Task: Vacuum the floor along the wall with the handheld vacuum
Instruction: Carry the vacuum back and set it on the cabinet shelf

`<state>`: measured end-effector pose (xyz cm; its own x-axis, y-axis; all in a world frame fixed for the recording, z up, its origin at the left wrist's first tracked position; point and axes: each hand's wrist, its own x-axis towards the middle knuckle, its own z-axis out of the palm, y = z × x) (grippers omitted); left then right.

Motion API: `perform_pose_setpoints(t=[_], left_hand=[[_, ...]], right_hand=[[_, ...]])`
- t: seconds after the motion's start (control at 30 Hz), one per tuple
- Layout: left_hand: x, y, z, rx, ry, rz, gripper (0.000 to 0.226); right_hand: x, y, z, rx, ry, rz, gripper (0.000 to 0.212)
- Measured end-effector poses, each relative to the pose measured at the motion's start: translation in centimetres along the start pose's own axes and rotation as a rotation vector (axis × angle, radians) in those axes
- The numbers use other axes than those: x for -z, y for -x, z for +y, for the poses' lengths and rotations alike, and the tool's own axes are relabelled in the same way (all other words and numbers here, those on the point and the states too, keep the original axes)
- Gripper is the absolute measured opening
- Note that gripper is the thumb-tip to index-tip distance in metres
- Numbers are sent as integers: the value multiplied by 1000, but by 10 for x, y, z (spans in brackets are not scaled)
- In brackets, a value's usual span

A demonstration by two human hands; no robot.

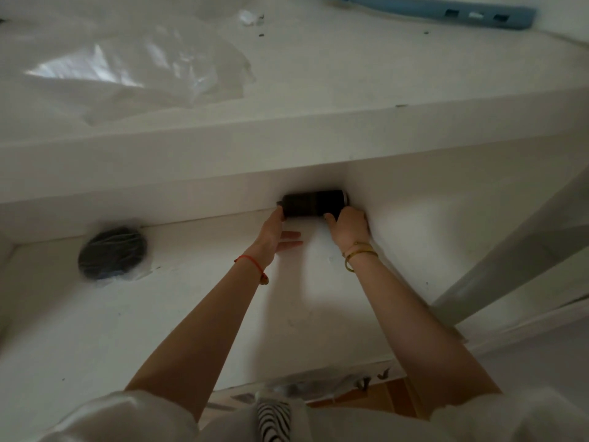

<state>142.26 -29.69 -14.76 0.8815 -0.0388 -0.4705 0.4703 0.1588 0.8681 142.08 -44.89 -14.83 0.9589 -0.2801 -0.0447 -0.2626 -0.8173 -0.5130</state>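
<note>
Starting w/ head view: handheld vacuum [314,203] lies mid-frame on white floor [191,307], tight against wall [159,199]. Right hand [349,226] clasps its right end; left hand [275,232] touches its left end, fingers straight. Prob. mid-pass; can't tell how much edge is done.

Indoor room, seemingly a home in mid-refit, white painted ledge [350,90], loose clear plastic sheet [127,68] lying on the ledge, blue foam strip [430,9], plastic-wrapped round dark item [113,253], brown wood floor [395,397]
</note>
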Motion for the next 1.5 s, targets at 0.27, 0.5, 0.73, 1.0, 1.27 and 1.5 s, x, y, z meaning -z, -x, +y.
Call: perform_pose_setpoints(t=[0.27, 0.5, 0.73, 1.0, 1.27, 1.5], left_hand=[[-2, -3, 2, 34, -45, 61, 51], [-4, -1, 2, 28, -43, 37, 58], [0, 7, 1, 14, 20, -29, 58], [12, 7, -4, -108, 108, -10, 48], [8, 16, -6, -161, 89, -63, 46], [9, 7, -10, -137, 93, -98, 52]], right_hand=[[0, 3, -7, 32, 133, 66, 35], [1, -1, -2, 62, 137, 45, 23], [6, 22, -5, -5, -95, 90, 42], [20, 85, 18, -249, -905, 61, 21], [22, 86, 27, -622, -1870, -152, 59], [22, 85, 23, -609, -1937, -144, 62]])
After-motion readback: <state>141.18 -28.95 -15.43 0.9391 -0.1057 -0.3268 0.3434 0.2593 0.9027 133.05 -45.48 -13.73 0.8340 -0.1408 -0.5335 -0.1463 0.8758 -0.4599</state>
